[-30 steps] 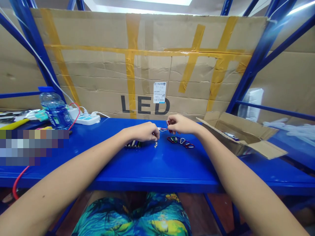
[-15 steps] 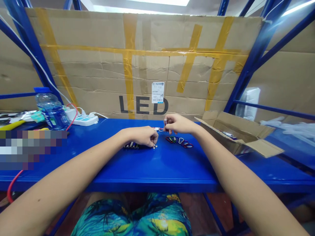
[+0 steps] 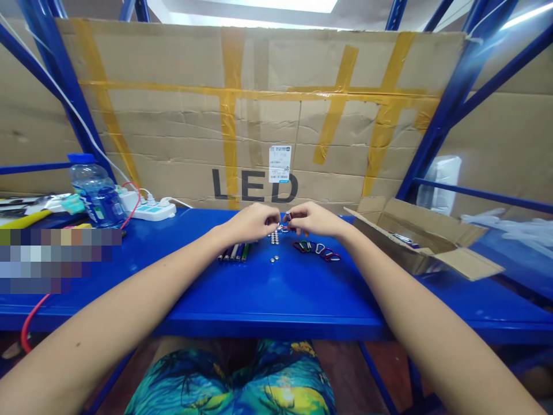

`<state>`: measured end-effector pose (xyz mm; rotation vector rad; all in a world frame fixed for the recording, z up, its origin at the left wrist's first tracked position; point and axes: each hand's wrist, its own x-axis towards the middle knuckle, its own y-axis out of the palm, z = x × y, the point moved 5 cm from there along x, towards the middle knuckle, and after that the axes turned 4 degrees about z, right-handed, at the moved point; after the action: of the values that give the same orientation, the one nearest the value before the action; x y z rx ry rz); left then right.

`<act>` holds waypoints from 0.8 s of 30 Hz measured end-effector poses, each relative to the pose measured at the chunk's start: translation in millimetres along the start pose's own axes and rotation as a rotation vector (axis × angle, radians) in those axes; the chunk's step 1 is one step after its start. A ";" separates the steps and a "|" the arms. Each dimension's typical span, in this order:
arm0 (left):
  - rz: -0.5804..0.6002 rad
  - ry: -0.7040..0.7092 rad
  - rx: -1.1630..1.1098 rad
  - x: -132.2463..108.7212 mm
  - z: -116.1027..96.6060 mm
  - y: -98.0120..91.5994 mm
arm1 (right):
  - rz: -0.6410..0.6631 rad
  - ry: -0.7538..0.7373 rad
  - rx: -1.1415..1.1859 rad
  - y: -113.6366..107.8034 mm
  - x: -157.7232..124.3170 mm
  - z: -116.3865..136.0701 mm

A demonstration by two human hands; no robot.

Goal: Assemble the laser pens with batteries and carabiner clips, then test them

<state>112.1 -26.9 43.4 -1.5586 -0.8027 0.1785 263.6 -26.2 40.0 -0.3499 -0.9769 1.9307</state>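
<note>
My left hand (image 3: 258,223) is over the blue table with its fingertips pinched together. Whatever sits between them is too small to make out. Close beside it, my right hand (image 3: 311,220) grips a small dark red tube (image 3: 288,217) with a silvery end. Below the hands lie small silver button cells (image 3: 275,238) in short rows, and two loose button cells (image 3: 274,259) are nearer the front. Several slim coloured tubes (image 3: 233,254) with metal ends lie side by side under my left wrist. A row of coloured carabiners (image 3: 318,249) is below my right hand.
An open cardboard box (image 3: 391,242) with some items in it stands at the right. A water bottle (image 3: 95,190) and a white power strip (image 3: 152,210) are on the left, near a red cable (image 3: 28,323). A large cardboard sheet (image 3: 181,132) closes off the back.
My left hand has lifted away from the loose button cells and moved up and back towards my right hand, uncovering the button-cell rows. My right hand keeps its grip on the tube.
</note>
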 end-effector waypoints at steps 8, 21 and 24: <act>-0.372 0.089 -0.003 -0.7 -4.7 -6.7 | 0.040 -0.034 0.043 11.5 3.0 2.1; -0.324 0.246 0.129 -2.4 -8.8 -3.5 | 0.017 -0.065 0.063 9.9 5.6 -0.4; -0.310 0.190 0.122 -2.8 -8.0 -5.2 | -0.060 -0.135 -0.113 6.2 8.0 -5.3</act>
<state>112.5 -35.3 48.6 -1.2967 -0.8545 -0.1423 258.6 -18.6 33.0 -0.2546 -1.1754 1.8683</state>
